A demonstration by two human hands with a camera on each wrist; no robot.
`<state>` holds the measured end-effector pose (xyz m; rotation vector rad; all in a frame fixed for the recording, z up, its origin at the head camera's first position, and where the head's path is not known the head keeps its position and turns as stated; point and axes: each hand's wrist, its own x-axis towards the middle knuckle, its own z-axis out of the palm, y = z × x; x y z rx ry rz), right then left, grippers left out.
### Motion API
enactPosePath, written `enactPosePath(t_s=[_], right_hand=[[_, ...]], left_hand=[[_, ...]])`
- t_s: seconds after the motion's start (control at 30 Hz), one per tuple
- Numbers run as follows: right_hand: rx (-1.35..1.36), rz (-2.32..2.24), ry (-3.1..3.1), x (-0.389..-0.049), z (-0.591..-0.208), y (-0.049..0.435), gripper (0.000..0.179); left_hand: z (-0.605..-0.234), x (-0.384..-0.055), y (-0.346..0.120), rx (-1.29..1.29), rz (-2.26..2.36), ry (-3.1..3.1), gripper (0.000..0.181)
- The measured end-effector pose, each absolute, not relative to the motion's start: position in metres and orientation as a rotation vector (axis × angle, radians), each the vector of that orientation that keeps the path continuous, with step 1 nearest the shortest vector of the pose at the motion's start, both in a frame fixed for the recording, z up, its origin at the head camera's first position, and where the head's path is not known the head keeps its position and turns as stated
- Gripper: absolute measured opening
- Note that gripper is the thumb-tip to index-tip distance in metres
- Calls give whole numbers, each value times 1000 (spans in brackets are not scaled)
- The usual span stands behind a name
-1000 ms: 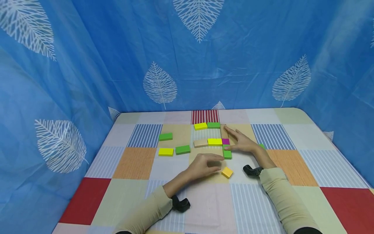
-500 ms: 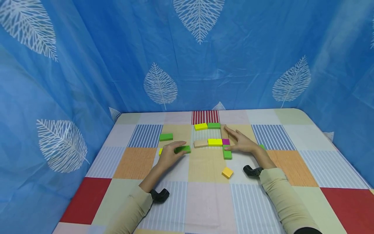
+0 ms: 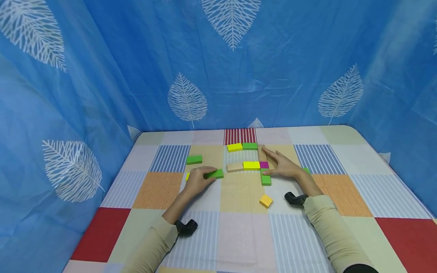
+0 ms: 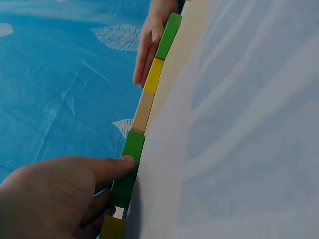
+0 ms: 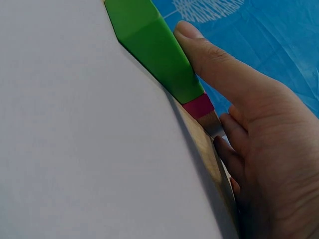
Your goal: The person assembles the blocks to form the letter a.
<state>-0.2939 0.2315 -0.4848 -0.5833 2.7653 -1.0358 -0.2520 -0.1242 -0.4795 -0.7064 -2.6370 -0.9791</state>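
Observation:
My left hand [image 3: 194, 182] pinches a green block [image 3: 216, 174] between thumb and fingers at the left of the arrangement; the left wrist view shows its thumb [image 4: 127, 160] on the block's near face. Behind that hand, a yellow block [image 3: 187, 176] is mostly hidden. My right hand [image 3: 283, 165] is spread beside the right end, its thumb touching an upright-running green block [image 3: 266, 180] and its forefinger by a plain wooden block [image 3: 262, 154]. Between these two sits a small purple block [image 3: 264, 165]. A yellow block [image 3: 251, 166] and another wooden block [image 3: 235, 167] extend leftward from the purple one.
Farther back, a yellow block [image 3: 235, 147] and a green block [image 3: 250, 146] form a row. Another green block [image 3: 194, 159] lies to the left. An orange-yellow block [image 3: 266, 201] sits nearer me. Part of a green block [image 3: 306, 170] shows behind my right wrist. Blue curtains [image 3: 266, 87] border the patchwork-covered table [image 3: 246, 235].
My left hand has gone from beside the right-hand green block leftward to the left green block, and its fingers now hold that one. My right hand has stayed in place.

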Motion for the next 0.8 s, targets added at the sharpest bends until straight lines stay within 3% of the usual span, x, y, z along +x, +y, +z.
enactPosePath(t_s=[0.23,0.53,0.8], right_hand=[[-578,-1041,2770,-294,-485,231,105],[-558,-1025,2761,-293,-486,230,105],[-571,-1024,2775,-295,-485,232,106]], left_hand=[[-478,-251,-122,-671,-919,-2679,35],[-460,-226,-119,-738,-770,-2901,51],[-456,-217,-120,-822,-825,-2919,52]])
